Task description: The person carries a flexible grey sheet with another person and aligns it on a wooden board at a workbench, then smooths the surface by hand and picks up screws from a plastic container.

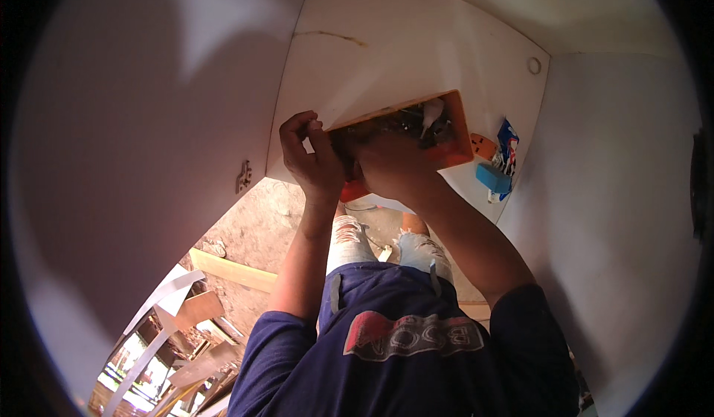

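An orange-red open box point(462, 138) rests on the white panel surface in front of me. Inside it lie dark, small mixed pieces, too shadowed to name, and a whitish piece point(432, 112) near its right end. My right hand point(387, 166) reaches into the box over its near side; its fingers are hidden in shadow among the contents. At the box's left end is my left hand point(312, 160), raised with fingers curled and the fingertips close to the thumb. Whatever is pinched there, if anything, is too small to make out.
White panels stand to the left and right; the left one carries a metal hinge plate point(244, 177). Right of the box lie an orange piece point(483, 146), a blue block point(493, 178) and a blue-white packet point(508, 136). Wood offcuts point(201, 309) are piled at lower left.
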Motion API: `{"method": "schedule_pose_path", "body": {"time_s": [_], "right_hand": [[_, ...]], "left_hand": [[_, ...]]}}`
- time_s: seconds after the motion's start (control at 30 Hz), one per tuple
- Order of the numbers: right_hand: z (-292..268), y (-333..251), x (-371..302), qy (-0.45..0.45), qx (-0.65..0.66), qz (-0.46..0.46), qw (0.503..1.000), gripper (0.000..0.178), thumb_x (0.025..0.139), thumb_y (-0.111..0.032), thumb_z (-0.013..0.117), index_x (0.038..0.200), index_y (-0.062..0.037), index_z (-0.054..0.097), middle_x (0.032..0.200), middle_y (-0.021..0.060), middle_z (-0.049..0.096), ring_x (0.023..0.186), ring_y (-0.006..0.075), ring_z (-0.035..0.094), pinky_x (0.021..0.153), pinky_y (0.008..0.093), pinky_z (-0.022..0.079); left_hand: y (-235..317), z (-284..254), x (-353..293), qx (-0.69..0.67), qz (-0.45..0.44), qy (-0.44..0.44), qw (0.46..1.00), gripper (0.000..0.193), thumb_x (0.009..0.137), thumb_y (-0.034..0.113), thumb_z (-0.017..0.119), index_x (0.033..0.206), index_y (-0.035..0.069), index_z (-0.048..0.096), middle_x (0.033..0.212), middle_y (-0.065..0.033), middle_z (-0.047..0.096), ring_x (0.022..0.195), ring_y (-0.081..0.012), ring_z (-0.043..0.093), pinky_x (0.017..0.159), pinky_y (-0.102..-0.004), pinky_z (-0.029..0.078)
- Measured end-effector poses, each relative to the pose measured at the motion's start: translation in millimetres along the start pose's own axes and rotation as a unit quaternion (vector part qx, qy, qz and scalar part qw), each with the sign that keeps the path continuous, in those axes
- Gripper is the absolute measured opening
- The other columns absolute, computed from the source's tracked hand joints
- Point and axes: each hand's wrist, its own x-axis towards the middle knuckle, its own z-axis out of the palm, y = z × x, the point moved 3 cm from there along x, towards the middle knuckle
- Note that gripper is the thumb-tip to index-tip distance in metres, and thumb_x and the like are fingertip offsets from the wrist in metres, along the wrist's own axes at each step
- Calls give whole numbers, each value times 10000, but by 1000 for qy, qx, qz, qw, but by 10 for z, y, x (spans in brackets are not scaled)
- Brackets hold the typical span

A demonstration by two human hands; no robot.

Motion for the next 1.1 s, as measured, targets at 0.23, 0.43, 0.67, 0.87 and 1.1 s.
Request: {"method": "schedule_pose_path", "body": {"time_s": [0.23, 0.43, 0.67, 0.87, 1.1], "right_hand": [[-239, 190, -235, -68, -67, 137, 986, 328, 917, -159, 667, 1234, -197, 745, 1000, 149, 777, 937, 357, 762, 869, 486, 602], [-519, 375, -416, 70, -72, 210, 973, 391, 890, -168, 688, 1272, -84, 689, 959, 190, 767, 948, 369, 758, 867, 491, 602], [-356, 316, -276, 2, -97, 253, 963, 412, 894, -162, 702, 1284, -41, 648, 986, 218, 757, 913, 376, 755, 821, 502, 604], [-334, 353, -341, 103, -40, 180, 977, 287, 871, -177, 748, 1150, -111, 738, 884, 145, 768, 844, 357, 761, 764, 459, 607], [-44, 79, 100, 37, -73, 24, 996, 105, 813, -141, 733, 875, -76, 789, 816, 152, 763, 781, 326, 774, 707, 456, 626]], "left_hand": [[-2, -36, -13, -15, -25, -9, 1000, 180, 1033, 45, 552, 1197, 9, 617, 1126, -107, 662, 972, -176, 655, 891, -325, 541], [38, -29, -5, -13, -31, -8, 999, 176, 1037, 41, 551, 1197, 3, 614, 1114, -110, 664, 969, -187, 657, 892, -329, 538], [-2, -29, -7, -20, -25, -12, 999, 179, 1039, 43, 553, 1202, -4, 611, 1116, -122, 666, 971, -194, 659, 895, -336, 540], [33, -33, -13, -22, -28, -10, 999, 182, 1042, 58, 561, 1206, -2, 611, 1126, -119, 666, 978, -192, 657, 906, -337, 537], [16, -24, -4, -36, -15, 23, 999, 135, 1010, 39, 601, 1136, 7, 639, 1055, -119, 700, 919, -225, 676, 842, -360, 551]]}}
